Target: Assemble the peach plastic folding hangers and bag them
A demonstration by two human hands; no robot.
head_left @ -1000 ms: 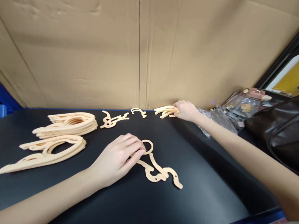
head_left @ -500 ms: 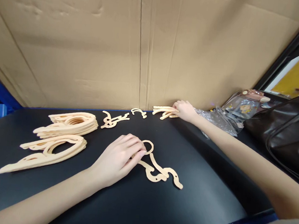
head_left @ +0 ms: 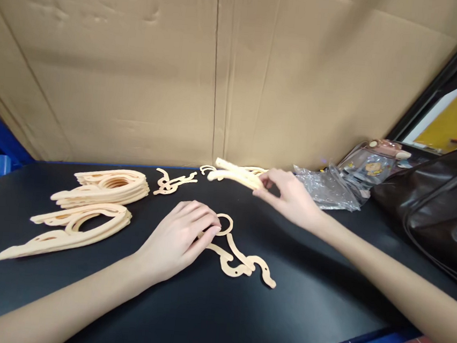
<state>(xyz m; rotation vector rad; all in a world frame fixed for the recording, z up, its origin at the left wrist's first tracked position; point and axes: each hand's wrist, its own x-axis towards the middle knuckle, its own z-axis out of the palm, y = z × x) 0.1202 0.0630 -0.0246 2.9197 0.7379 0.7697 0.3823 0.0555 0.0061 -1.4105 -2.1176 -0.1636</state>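
Observation:
My right hand (head_left: 288,198) is raised over the back of the table, its fingers closed on slim, pale wooden pieces (head_left: 236,175) that point left and are slightly blurred. Nearer the front, my left hand (head_left: 186,235) rests low with curled fingers on a flat wooden piece, mostly hidden under them. Beside its fingertips show a wooden ring (head_left: 224,224) and S-shaped wooden pieces (head_left: 239,264) lying against one another. Behind the held pieces, more thin curved wooden pieces (head_left: 255,170) lie near the cardboard.
Two stacks of shaped wooden parts (head_left: 102,202) sit at the left. A small cluster of curved pieces (head_left: 173,183) lies behind my left hand. A clear plastic bag (head_left: 328,186), a transparent bottle (head_left: 369,161) and a dark leather bag (head_left: 436,197) stand right. Cardboard (head_left: 237,75) walls the back.
My right hand has lifted wooden pieces from the back of the table and brought them toward me. My left hand has stayed almost in place.

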